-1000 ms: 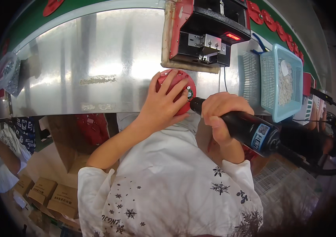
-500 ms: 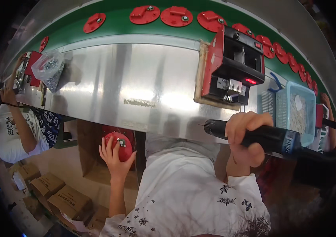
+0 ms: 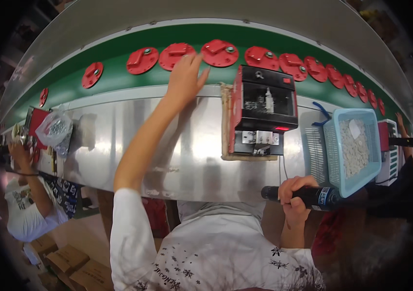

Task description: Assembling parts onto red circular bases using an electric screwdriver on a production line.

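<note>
My left hand [image 3: 185,80] reaches over the far edge of the metal bench to the green belt, its fingers stretched out. Just beyond the fingertips lies a red round part [image 3: 176,54] with a raised box on top; whether they touch cannot be told. A similar red disc [image 3: 220,53] is close by on the right. My right hand [image 3: 296,198] wraps round a black electric screwdriver [image 3: 315,198], level at the bench's near edge with its nose toward the left.
A red-and-black machine [image 3: 266,106] with a red display stands on the bench. Right of it is a light-blue basket [image 3: 333,150] of small pale pieces. At left sits a clear bag of metal hardware [image 3: 56,130]; a co-worker's arm [image 3: 39,186] is beyond. More red discs line the belt.
My left hand has gone from low at the left, where it held a red disc, up to the belt, its fingers now apart. The screwdriver has come down closer to my body.
</note>
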The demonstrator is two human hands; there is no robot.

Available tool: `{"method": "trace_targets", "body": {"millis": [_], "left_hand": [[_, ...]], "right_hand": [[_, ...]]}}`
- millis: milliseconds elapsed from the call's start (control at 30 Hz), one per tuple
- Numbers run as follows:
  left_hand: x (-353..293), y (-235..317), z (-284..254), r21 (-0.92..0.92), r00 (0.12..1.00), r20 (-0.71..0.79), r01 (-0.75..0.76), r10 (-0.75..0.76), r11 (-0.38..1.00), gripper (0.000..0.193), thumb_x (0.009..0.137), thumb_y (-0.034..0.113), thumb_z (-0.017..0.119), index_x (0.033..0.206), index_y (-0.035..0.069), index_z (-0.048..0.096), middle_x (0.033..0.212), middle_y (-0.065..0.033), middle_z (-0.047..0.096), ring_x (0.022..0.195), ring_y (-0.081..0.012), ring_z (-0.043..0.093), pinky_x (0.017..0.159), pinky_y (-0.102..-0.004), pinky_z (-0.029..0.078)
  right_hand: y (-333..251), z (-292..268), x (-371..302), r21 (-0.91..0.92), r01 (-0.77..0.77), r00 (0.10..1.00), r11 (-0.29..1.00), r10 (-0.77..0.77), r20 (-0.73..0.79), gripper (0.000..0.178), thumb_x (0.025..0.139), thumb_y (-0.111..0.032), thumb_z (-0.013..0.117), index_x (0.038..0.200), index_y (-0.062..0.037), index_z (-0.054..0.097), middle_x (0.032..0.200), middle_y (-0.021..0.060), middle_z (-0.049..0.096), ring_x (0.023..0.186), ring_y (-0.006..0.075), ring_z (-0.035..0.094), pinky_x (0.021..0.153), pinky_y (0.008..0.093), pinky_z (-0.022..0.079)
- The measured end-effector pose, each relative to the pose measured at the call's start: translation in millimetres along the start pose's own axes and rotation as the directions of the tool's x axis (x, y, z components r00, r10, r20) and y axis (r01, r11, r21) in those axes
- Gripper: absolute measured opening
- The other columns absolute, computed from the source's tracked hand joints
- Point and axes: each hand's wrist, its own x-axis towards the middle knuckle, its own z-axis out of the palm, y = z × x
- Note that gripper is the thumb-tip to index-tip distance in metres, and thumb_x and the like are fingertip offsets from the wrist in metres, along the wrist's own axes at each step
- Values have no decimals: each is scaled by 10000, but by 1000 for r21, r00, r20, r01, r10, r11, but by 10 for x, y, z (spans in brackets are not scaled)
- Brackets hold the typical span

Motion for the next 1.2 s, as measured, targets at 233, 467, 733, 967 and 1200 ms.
{"method": "trace_targets", "body": {"millis": [233, 467, 733, 967, 1200], "left_hand": [[616, -761, 1061, 104, 954, 294, 37, -66, 994, 410, 904, 272, 595, 1260, 74, 546, 1111, -227, 610, 1030, -406, 588, 874, -477, 496], [187, -332, 280, 54, 989, 147, 28, -36, 998, 339, 941, 205, 563, 1237, 41, 580, 1178, -215, 587, 1089, -396, 554, 910, -450, 463], [-1140, 749, -1265, -4, 924, 322, 222, -209, 975, 405, 897, 44, 608, 1298, 32, 550, 1257, -219, 532, 1150, -382, 534, 974, -417, 444], [-1700, 1460, -1377, -161, 864, 468, 288, -184, 944, 441, 810, 3, 673, 1238, 13, 566, 1260, -221, 516, 1156, -404, 522, 971, -437, 459], [-1794, 1732, -1078, -211, 872, 483, 199, -75, 957, 437, 824, 84, 677, 1245, 35, 571, 1292, -217, 502, 1193, -407, 507, 985, -462, 455]], "right_hand": [[-196, -231, -206, -141, -43, 986, 989, 20, -163, 344, 830, -262, 696, 940, -44, 453, 654, 50, 469, 542, 152, 466, 531, 288, 404], [-261, -268, 168, -45, 74, 994, 996, -77, -79, 338, 861, -284, 658, 985, -43, 457, 663, 35, 471, 529, 136, 460, 537, 279, 398], [-191, 184, 942, -5, 372, 925, 928, -370, 90, 231, 906, -184, 557, 1081, -52, 485, 678, 20, 450, 542, 128, 444, 555, 281, 398], [-106, 394, 1071, -267, 238, 971, 934, -221, 93, 144, 803, 4, 567, 916, 10, 479, 589, 48, 449, 474, 137, 437, 474, 302, 417], [-93, 210, 1564, 28, 80, 643, 996, -73, 762, 213, 650, -35, 749, 804, -3, 605, 711, 48, 604, 584, 92, 557, 525, 210, 418]]}}
